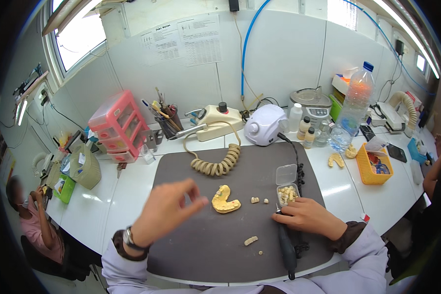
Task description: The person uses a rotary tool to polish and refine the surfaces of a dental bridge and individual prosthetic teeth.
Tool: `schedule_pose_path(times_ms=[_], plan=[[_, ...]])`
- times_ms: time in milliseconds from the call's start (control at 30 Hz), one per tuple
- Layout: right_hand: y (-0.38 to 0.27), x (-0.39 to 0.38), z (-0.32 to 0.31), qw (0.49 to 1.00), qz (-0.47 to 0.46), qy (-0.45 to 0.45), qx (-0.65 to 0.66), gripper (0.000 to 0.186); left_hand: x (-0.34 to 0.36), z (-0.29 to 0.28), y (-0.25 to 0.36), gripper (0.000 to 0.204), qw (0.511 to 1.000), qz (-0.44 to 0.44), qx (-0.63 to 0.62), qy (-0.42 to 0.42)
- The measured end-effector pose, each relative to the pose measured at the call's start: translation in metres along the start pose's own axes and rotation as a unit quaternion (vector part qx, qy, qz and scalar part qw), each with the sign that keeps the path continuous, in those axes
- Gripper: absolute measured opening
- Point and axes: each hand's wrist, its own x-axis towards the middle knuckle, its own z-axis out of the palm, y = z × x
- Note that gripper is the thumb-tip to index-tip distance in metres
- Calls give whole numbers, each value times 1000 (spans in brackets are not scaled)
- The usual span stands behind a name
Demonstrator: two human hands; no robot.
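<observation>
My left hand (pixel 167 213) is raised over the grey mat, slightly blurred, fingers apart and holding nothing. Just right of it lies a yellow dental cast (pixel 225 200), horseshoe-shaped, with small coloured marks. My right hand (pixel 311 216) has its fingers closed round the upper end of a dark rotary handpiece (pixel 286 247), whose body points toward me. Touching that hand's far side is a small clear box (pixel 286 175), lid up, filled with cream tooth pieces (pixel 287 194). Between cast and box sit two small tooth pieces (pixel 255 200). Nearer me lie a tooth-coloured bridge strip (pixel 251 240) and a tiny ring-like piece (pixel 260 253).
A coiled beige cord (pixel 220 164) crosses the far part of the mat (pixel 191 255). Behind it stand a beige control unit (pixel 215 120), a white motor unit (pixel 266 125), a tool cup (pixel 168 122) and bottles. Pink drawers (pixel 117 125) stand left; a yellow basket (pixel 372 169) stands right.
</observation>
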Motion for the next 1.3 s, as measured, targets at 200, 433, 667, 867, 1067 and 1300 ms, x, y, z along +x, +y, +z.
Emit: schedule_pose_path(times_ms=[200, 433, 667, 867, 1067, 1300], plan=[[-6, 7, -7, 998, 12, 36, 55, 39, 108, -52, -149, 31, 946, -32, 40, 321], [5, -4, -13, 973, 79, 206, 74, 36, 181, -45, -204, 41, 877, -23, 101, 469], [19, -15, -15, 960, 111, 253, 47, 29, 197, -43, -180, 26, 885, -13, 27, 464], [22, -9, -7, 953, 105, 279, 50, 25, 189, -68, -168, 23, 875, 48, 28, 480], [25, -13, -10, 935, 119, 333, 24, 26, 145, -103, -117, 18, 848, 76, 134, 507], [-9, -8, -38, 918, 94, 383, 30, 47, 20, -55, 22, 17, 849, 249, 82, 459]])
